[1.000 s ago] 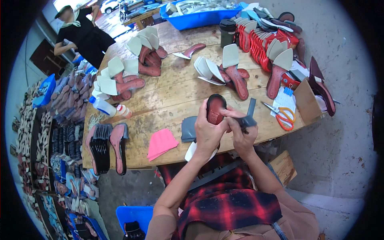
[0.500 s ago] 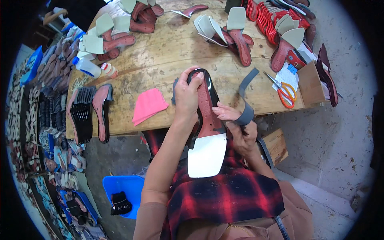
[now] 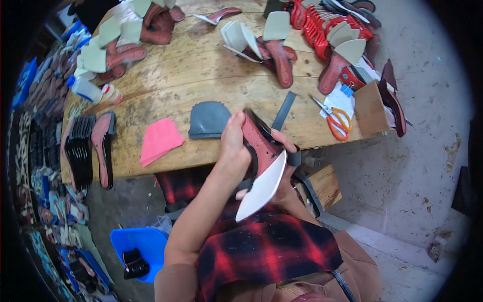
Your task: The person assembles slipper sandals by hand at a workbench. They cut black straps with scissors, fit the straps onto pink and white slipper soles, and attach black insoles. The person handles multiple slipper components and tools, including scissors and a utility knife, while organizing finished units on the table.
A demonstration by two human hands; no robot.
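Off the bench's (image 3: 201,70) near edge, over your lap, your left hand (image 3: 235,146) fingers wrap the red insole (image 3: 259,143); right hand (image 3: 289,151) pinches its side. Looks light, stiff; white flap (image 3: 261,187) probably bends, so grip the edges.

A single head-worn fisheye view looks steeply down from close above the person's own lap onto the scratched wooden workbench (image 3: 201,75) and grey concrete floor (image 3: 427,100) (straight edges bow toward the dark round rim), the bench running away toward the top
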